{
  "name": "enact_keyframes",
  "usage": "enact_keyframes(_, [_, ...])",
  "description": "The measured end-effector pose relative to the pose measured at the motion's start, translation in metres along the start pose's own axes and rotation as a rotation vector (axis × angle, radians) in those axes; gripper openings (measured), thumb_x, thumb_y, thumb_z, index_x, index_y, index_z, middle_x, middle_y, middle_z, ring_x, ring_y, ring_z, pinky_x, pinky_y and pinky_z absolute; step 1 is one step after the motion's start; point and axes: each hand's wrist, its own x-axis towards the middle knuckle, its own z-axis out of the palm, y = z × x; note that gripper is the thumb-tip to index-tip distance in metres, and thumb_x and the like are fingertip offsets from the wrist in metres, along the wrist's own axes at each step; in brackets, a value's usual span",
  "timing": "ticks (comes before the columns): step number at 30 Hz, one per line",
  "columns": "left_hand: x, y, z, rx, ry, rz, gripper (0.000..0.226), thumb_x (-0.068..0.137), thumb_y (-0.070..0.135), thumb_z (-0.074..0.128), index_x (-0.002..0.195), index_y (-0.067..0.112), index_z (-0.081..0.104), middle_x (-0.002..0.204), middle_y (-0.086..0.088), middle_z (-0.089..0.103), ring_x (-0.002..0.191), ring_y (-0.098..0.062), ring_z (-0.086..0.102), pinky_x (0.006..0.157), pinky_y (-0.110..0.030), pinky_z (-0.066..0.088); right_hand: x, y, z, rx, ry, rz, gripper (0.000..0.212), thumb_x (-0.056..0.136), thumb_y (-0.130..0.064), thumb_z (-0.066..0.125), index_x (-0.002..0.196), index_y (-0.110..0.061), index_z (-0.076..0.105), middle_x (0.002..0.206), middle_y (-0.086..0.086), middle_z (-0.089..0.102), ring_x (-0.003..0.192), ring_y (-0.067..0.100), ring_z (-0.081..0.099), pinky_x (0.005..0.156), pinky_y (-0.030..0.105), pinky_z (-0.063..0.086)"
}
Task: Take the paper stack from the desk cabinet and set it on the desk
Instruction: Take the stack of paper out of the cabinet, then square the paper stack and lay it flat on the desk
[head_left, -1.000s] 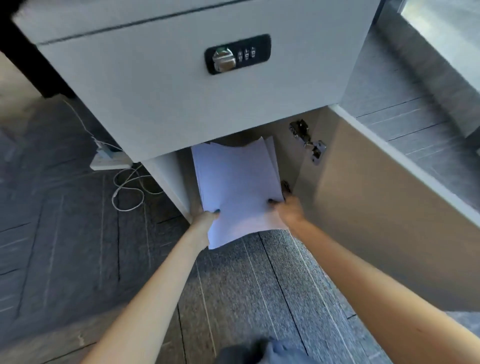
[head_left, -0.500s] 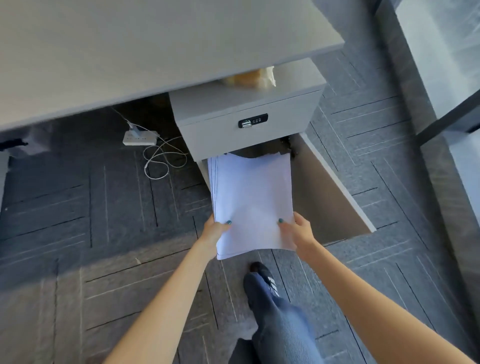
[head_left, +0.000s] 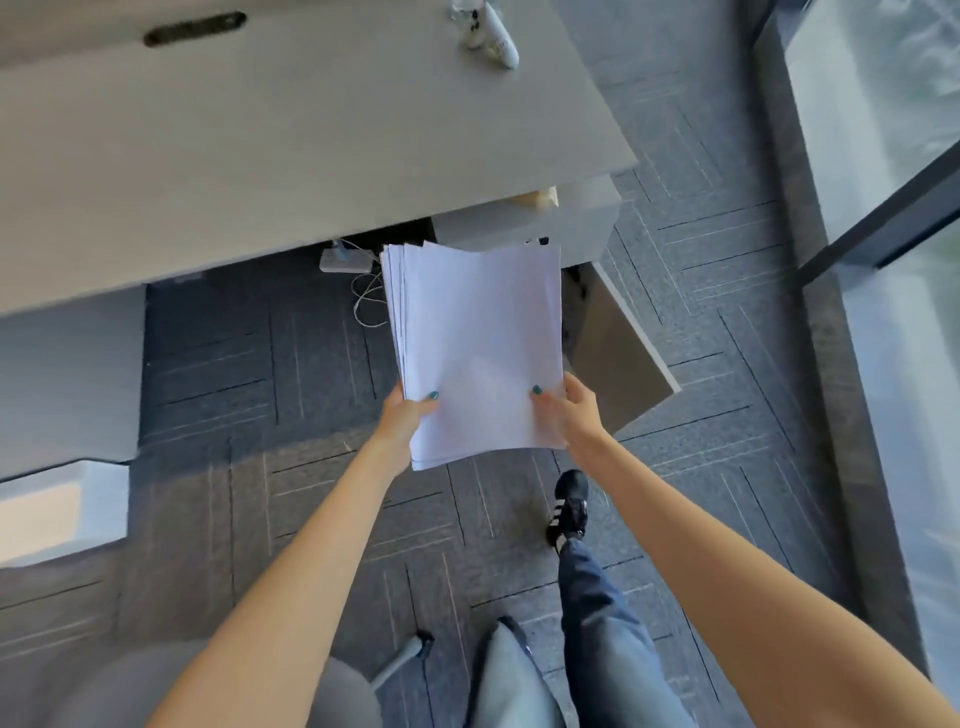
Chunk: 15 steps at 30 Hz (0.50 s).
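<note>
Chair: a grey seat (head_left: 104, 691) fills the bottom left corner, nearest the camera.
Legs: one leg in blue jeans (head_left: 608, 644) stands on the carpet, ending in a black shoe with white stripes (head_left: 570, 512).
Floor: dark grey carpet tiles (head_left: 249, 395) with thin pale lines.
Left hand (head_left: 402, 415): grip clamped on the near left corner of the paper stack, thumb on top, fingers hidden beneath the sheets.
Right hand (head_left: 574, 410): grip clamped on the near right corner of the same stack, thumb on top.
Paper stack (head_left: 478, 348): white sheets, slightly fanned along the left edge, held in the air between both hands, out of the cabinet and above the floor, in front of the tabletop's near edge and not resting on it.
Cabinet door (head_left: 618, 343): swung open, just right of the stack.
Desk cabinet (head_left: 576, 228): grey, tucked under the tabletop's right corner; a pale object lies on its top, too blurred to name.
Power strip (head_left: 345, 260): white, on the floor under the tabletop, with a looped white cable (head_left: 366, 301) beside it.
Tabletop (head_left: 260, 145): broad grey surface across the upper left.
Far items: a white object (head_left: 496, 36), blurred, lies near the tabletop's far right; a dark oval cable slot (head_left: 195, 28) sits at the far left.
Window: glass panels (head_left: 893, 208) run along the right side.
</note>
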Motion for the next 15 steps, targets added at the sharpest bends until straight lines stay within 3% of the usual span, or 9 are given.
enact_keyframes(2, [-0.019,0.023,-0.019,-0.002,0.022,0.042,0.052,0.09,0.003,0.058,0.139,0.013,0.045,0.134,-0.008,0.057,0.111,-0.023,0.055,0.104,-0.038,0.043,-0.016,-0.024,0.015,0.008,-0.04,-0.038,0.027,0.091,-0.01,0.059,0.118,-0.008,0.06,0.107,0.005,0.064,0.091,0.021,0.058,0.076,0.03,0.048])
enact_keyframes(10, [-0.054,0.132,-0.075,-0.112,0.004,0.169,0.055,0.084,0.003,0.067,0.136,0.014,0.051,0.121,-0.005,0.063,0.097,-0.018,0.063,0.08,-0.032,0.054,-0.031,-0.139,0.065,0.019,-0.185,-0.202,0.019,0.089,-0.011,0.059,0.102,-0.024,0.063,0.095,-0.007,0.067,0.092,0.018,0.06,0.085,0.032,0.051])
enact_keyframes(15, [-0.04,0.205,-0.088,-0.162,0.011,0.208,0.053,0.079,0.002,0.071,0.13,0.007,0.057,0.124,-0.01,0.066,0.1,-0.022,0.066,0.074,-0.031,0.057,-0.005,-0.209,0.085,0.03,-0.265,-0.288,0.025,0.091,-0.014,0.059,0.114,-0.023,0.06,0.102,-0.009,0.067,0.091,0.014,0.064,0.077,0.023,0.053])
